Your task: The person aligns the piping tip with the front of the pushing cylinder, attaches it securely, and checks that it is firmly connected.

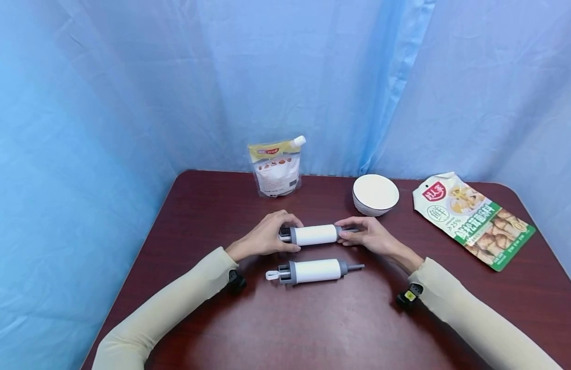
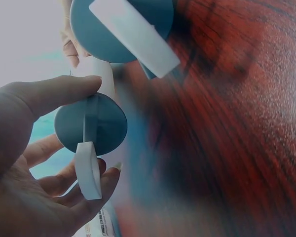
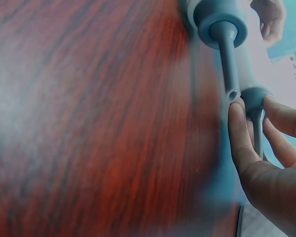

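Note:
Two syringe-like filler tubes with white barrels, grey end caps and thin grey nozzles lie side by side on the table. The far filler tube point(image 1: 315, 235) is between both hands. My left hand point(image 1: 271, 234) holds its grey plunger end, thumb on one side and fingers on the other; a white pull loop point(image 2: 89, 170) sticks out there in the left wrist view. With thumb and fingertips, my right hand point(image 1: 370, 235) pinches the grey cap point(image 3: 255, 98) at the nozzle end. Nearer to me, the second filler tube point(image 1: 317, 271) lies untouched, its nozzle pointing right.
Behind the hands, a spouted pouch point(image 1: 277, 172) with a white cap stands upright. A white bowl point(image 1: 375, 194) is at the back right. Farther right lies a large flat green and white food packet point(image 1: 475, 221). Blue curtains point(image 1: 285, 77) hang behind the dark red table point(image 1: 322, 329).

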Motion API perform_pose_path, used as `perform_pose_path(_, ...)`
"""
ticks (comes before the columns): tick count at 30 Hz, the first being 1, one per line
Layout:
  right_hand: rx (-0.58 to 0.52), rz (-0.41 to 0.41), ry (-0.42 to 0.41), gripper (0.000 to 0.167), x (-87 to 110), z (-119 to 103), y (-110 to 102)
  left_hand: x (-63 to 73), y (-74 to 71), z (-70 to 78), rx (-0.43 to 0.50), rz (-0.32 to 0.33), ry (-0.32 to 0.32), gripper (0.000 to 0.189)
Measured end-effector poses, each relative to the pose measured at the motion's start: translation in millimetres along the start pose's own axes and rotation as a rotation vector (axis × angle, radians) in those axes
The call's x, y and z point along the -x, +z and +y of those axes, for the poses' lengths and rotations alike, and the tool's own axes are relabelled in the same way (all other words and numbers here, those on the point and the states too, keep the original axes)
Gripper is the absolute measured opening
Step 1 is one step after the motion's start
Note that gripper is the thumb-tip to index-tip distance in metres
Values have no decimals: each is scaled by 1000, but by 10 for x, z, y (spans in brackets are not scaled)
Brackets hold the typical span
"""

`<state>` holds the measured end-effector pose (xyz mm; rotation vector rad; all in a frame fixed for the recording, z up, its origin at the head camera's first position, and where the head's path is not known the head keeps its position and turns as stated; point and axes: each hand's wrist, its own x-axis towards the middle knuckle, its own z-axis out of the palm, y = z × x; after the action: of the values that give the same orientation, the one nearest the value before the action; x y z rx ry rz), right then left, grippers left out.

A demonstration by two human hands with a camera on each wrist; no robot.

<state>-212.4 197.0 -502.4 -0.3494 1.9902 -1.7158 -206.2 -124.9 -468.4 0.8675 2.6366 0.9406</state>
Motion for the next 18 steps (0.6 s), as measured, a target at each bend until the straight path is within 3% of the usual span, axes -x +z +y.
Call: perform_pose_path(18,7,-13,15,47,-27,69,-21,4,49,-37,-24,-11,-12,49)
